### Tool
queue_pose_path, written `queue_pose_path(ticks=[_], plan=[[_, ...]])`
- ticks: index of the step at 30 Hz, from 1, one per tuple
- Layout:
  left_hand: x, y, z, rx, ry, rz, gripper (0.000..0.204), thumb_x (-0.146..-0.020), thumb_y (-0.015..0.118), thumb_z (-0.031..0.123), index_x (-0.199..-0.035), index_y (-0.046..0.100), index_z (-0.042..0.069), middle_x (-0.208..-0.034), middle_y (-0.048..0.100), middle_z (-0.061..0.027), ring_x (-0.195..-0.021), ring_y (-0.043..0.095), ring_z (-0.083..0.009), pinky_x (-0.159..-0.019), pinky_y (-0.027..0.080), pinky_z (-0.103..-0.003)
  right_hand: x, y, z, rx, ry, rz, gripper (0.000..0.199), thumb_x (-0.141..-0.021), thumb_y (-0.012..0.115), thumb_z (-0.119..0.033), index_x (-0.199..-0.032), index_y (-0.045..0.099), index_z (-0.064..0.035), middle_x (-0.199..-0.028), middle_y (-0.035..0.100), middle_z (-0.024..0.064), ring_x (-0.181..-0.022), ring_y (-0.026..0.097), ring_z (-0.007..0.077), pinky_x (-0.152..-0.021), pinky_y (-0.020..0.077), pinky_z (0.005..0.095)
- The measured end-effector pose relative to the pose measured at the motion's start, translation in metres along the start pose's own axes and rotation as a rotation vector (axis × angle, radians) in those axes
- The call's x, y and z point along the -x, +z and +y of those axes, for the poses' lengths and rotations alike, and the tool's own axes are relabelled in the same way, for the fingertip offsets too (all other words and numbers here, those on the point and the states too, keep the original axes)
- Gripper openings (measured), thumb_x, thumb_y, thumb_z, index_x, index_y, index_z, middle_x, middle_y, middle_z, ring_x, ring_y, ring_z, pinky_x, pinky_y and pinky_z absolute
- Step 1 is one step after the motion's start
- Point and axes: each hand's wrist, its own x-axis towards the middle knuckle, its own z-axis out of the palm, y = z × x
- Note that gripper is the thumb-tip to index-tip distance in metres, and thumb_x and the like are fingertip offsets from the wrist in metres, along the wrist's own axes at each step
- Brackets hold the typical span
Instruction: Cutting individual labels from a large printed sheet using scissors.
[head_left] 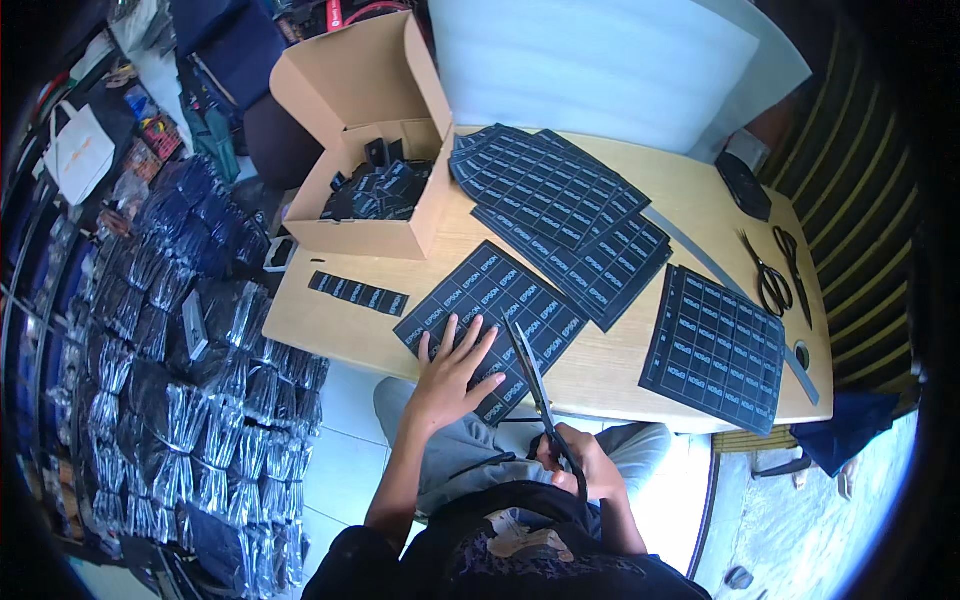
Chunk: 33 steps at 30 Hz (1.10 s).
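Note:
My left hand [452, 380] lies flat with fingers spread, pressing on a black sheet [540, 297] printed with a grid of pale-lettered labels. The sheet rests at an angle near the table's front edge. In my right hand [592, 462] is a pair of scissors [529, 360] with dark handles, its long blades pointing away from me over the right part of the sheet. How far the blades are apart is hard to see. A narrow strip [358, 293] of the same labels lies to the left of the sheet.
An open cardboard box [345, 238] holds many small black label pieces [385, 190]. Stacked label sheets [560, 190] lie behind, with another stack [712, 350] at right. Two spare scissors [768, 275] and a metal ruler [700, 255] sit on the right. Wrapped bundles [180, 440] fill the left floor.

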Motion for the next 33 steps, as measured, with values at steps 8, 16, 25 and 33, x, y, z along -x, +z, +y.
queue_pose_path(ticks=[8, 16, 25, 33], plan=[[-0.023, -0.015, -0.006, 0.134, 0.304, -0.22, 0.063, -0.083, 0.059, 0.047, -0.136, 0.042, 0.016, -0.144, 0.034, -0.0091, -0.139, 0.013, -0.0309, -0.108, 0.003, -0.056, 0.009, -0.008, -0.001, -0.018, 0.036, 0.054, 0.056, -0.077, 0.067, -0.049, -0.09, 0.053, 0.0034, -0.073, 0.054, 0.0073, -0.069, 0.052, 0.0157, -0.062, 0.0413, 0.0288], [-0.055, -0.012, -0.006, 0.219, 0.472, -0.272, 0.053, -0.082, 0.063, 0.04, -0.128, 0.05, 0.017, -0.138, 0.044, -0.003, -0.137, 0.023, -0.0261, -0.11, 0.008, -0.051, 0.018, -0.001, -0.007, -0.01, 0.032, 0.135, 0.051, -0.079, 0.066, -0.044, -0.091, 0.052, 0.0032, -0.077, 0.051, 0.0062, -0.07, 0.049, 0.0148, -0.064, 0.0401, 0.0285], [-0.001, -0.014, 0.009, 0.315, 0.322, 0.086, 0.037, -0.076, 0.072, 0.02, -0.109, 0.062, 0.008, -0.121, 0.057, -0.0102, -0.117, 0.05, -0.027, -0.099, 0.036, -0.043, 0.053, 0.005, -0.014, 0.019, 0.16, 0.258, 0.041, -0.078, 0.069, -0.034, -0.089, 0.052, 0.0021, -0.071, 0.051, 0.0061, -0.065, 0.049, 0.0149, -0.06, 0.0395, 0.0303], [0.075, 0.051, 0.011, 1.282, -0.609, 0.294, 0.021, -0.09, 0.058, 0.016, -0.104, 0.053, 0.0, -0.094, 0.061, -0.0041, -0.084, 0.056, -0.0101, -0.068, 0.046, -0.024, 0.101, 0.016, -0.04, 0.144, 0.591, 0.154, 0.045, -0.073, 0.07, -0.041, -0.087, 0.054, -0.001, -0.065, 0.05, 0.003, -0.062, 0.048, 0.0144, -0.058, 0.0383, 0.0295]])
